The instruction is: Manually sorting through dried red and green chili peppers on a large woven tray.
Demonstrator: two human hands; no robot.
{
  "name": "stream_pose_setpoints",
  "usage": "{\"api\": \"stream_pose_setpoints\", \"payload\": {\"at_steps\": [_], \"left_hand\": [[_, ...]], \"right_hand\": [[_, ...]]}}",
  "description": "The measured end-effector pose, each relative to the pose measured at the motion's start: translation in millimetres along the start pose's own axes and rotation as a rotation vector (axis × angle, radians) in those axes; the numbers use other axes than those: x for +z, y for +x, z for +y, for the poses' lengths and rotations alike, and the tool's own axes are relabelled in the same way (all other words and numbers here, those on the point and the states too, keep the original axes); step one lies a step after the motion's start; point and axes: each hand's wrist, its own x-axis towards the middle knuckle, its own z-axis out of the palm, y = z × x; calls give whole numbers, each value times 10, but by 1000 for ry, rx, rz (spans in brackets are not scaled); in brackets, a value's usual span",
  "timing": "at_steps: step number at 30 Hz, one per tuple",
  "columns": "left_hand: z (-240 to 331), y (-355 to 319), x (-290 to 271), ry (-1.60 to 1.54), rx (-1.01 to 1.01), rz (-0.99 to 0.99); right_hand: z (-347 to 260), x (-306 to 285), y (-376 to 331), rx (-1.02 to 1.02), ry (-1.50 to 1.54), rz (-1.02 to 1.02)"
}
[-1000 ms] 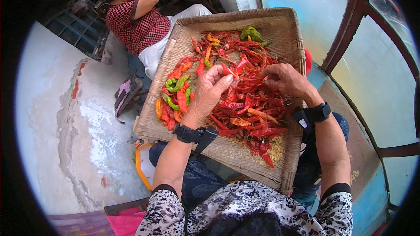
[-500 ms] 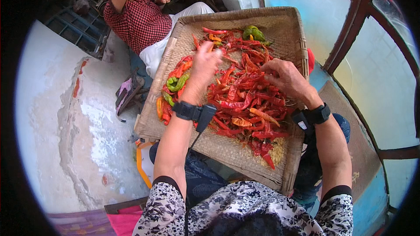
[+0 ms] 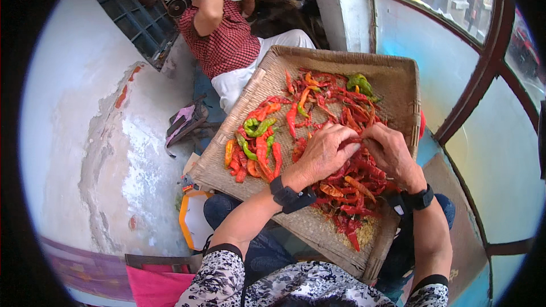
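Observation:
A woven basket tray [image 3: 239, 179] with raised sides rests on my lap, holding a heap of dried red chili peppers [image 3: 352, 185]. Over the heap, my left hand [image 3: 327, 150] and my right hand [image 3: 392, 150] meet fingertip to fingertip. Both are closed on a red chili pepper [image 3: 355, 141], mostly hidden by the fingers. At the tray's left side is a smaller group of brighter red and orange peppers [image 3: 263, 156] with curled green peppers [image 3: 259, 127]. Another green pepper [image 3: 359, 84] sits near the far side.
Pale yellow seeds [image 3: 367, 233] are scattered in the tray's near right corner. Beyond the far left side sits another person [image 3: 224, 37] in a red checked shirt, arms raised. A worn wall [image 3: 102, 153] stands left, framed window panes [image 3: 432, 51] right. An orange-rimmed white object [image 3: 193, 222] lies below the tray.
My left hand has moved right, from the far left peppers to my right hand, and both have closed together. The view has shifted, and the other person has raised a second hand.

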Motion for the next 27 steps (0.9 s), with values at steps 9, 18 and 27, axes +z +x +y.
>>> {"api": "stream_pose_setpoints", "payload": {"at_steps": [9,18,27], "left_hand": [[149,17,-104,-101,7,100],[-58,-64,-37,-521,-289,54],[-9,-122,-89,-624,-230,209]], "right_hand": [[-58,-73,-12,140,106,237],[-40,-12,-50,376,678,14],[54,127,-71,357,18,-93]]}}
